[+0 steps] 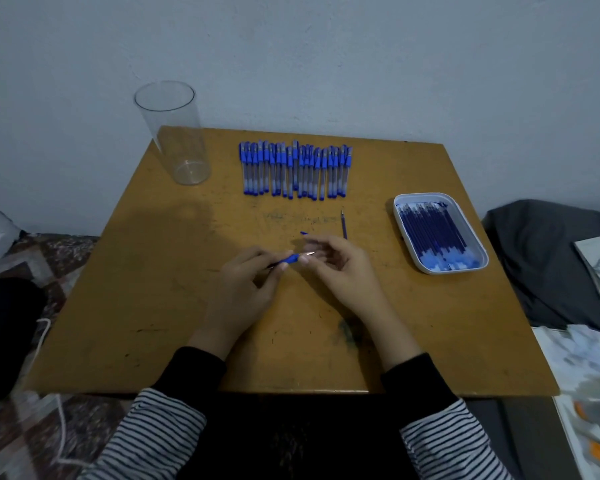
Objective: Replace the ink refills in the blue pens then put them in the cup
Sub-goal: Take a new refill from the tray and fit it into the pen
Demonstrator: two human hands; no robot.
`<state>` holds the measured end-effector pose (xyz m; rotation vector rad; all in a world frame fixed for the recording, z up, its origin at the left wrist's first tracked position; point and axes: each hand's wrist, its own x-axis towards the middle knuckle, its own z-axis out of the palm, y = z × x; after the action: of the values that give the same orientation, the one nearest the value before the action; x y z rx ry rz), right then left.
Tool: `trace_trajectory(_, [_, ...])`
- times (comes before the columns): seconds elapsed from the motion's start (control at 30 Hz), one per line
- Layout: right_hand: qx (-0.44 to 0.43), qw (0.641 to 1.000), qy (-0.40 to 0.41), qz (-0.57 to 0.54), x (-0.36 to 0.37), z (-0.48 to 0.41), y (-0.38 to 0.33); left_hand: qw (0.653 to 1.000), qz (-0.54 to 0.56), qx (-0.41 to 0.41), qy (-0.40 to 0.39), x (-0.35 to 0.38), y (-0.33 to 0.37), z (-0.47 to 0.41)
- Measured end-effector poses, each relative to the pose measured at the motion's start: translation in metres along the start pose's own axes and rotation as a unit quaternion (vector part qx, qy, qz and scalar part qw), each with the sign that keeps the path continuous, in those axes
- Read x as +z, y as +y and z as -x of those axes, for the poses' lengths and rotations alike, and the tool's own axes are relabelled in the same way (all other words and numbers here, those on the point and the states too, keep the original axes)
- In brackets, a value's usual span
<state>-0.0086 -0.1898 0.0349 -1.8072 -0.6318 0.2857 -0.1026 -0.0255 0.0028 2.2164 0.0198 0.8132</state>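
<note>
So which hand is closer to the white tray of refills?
Right. The right hand, holding a pen barrel, is left of the tray; the left hand, pinching the pen tip, is farther left, beyond the right hand.

No writing or label is legible anywhere.

Scuffed wooden table [153, 306], grey cloth [541, 258] to its right, white cord [41, 336] on patterned rug [49, 247]
</note>
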Motion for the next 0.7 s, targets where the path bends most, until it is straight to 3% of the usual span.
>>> trace_trajectory(0.13, [-0.044, 0.999, -0.002, 0.023, 0.000, 0.001, 0.001, 1.000, -0.006, 0.003, -0.004, 0.000, -0.001, 0.000])
trace_trajectory(0.33, [-0.011, 0.999, 0.010, 0.042, 0.005, -0.001, -0.003, 1.000, -0.030, -0.001, -0.009, -0.002, 0.004, -0.001])
trace_trajectory(0.57, [0.034, 0.998, 0.017, -0.053, 0.008, -0.007, -0.010, 0.999, -0.010, -0.033, 0.030, 0.001, -0.003, -0.001])
trace_trajectory(0.7, [0.059, 0.992, 0.108, -0.021, 0.008, -0.012, -0.001, 0.997, -0.010, -0.058, 0.052, 0.001, -0.004, -0.002])
